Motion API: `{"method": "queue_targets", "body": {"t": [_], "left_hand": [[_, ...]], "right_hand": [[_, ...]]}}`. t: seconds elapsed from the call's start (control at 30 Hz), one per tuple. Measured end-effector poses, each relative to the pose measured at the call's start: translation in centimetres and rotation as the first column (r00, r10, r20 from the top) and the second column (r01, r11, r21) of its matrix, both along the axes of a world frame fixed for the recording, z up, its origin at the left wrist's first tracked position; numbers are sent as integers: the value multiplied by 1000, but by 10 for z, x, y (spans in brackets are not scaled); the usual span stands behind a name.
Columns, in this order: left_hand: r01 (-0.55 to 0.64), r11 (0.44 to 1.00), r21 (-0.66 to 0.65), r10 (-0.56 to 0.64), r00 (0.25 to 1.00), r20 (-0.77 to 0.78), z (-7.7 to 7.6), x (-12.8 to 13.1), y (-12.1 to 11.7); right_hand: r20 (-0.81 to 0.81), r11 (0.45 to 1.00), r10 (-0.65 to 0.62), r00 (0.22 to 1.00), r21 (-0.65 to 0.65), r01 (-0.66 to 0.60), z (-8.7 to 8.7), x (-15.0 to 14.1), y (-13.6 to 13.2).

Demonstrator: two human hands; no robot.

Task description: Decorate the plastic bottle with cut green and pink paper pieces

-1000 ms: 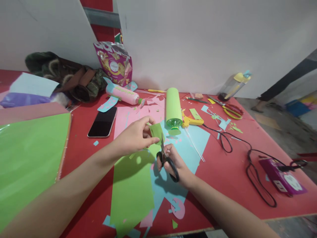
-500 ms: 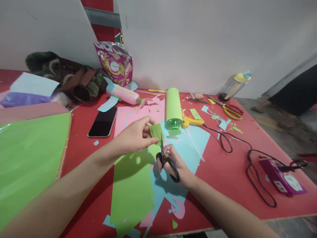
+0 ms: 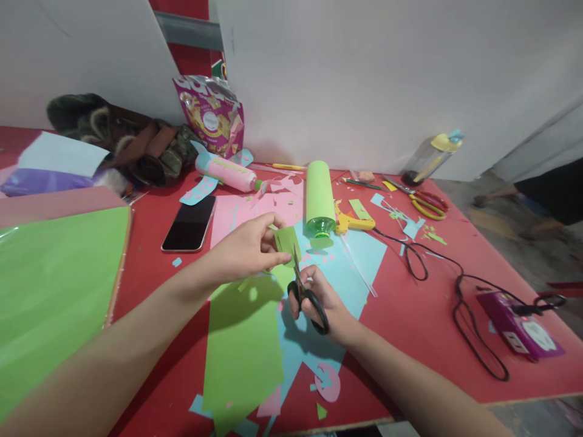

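Black-handled scissors point(image 3: 298, 276) have edged a little leftward since the earlier frame, so from my remote view their tips now overlap further inside the right edge of the small green paper piece point(image 3: 286, 240). I judge this to be a snip in progress, though whether the blades have bitten through is too small for me to tell.

On my feed the left hand point(image 3: 248, 249) has the piece pinched between thumb and fingers, with hardly any shift. Its partner, the right hand point(image 3: 325, 300), is closed round the scissors, digits in the handle loops. So the piece sits in the left grip, held up over the larger green sheet point(image 3: 243, 352), just left of the right grip.

Beyond both grips, the green-wrapped bottle point(image 3: 320, 191) lies where it did, the yellow glue gun point(image 3: 353, 223) just right of it. The smartphone point(image 3: 190, 224), left of the pinch, hasn't moved either. Far right of the grips, past the table, another person's dark garment point(image 3: 553, 191) has changed position.
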State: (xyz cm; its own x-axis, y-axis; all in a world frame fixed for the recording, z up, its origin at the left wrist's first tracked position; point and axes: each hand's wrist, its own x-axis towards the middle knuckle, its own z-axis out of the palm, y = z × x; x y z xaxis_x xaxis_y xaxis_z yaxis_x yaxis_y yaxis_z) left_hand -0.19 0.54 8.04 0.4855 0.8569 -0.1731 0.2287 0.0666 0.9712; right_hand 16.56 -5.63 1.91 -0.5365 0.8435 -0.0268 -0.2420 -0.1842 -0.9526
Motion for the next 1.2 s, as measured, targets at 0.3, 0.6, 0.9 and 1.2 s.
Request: {"method": "queue_targets", "body": {"t": [0.3,0.6,0.9,1.2], "left_hand": [[0,1000,2,0,1000,-17,0,-1,1],[-6,1000,-11,6,1000,-12,-1,-1,1],[29,1000,3,-28,999,-43,-3,-2,1],[51,998,20,-50,997,-63,-8,-3,2]], "right_hand": [[51,1000,-20,998,-17,21,0,0,0],[56,1000,-24,998,-17,25,-1,0,0],[-42,997,61,997,-40,-63,3,0,0],[-52,997,71,996,-26,-72,1,0,1]]}}
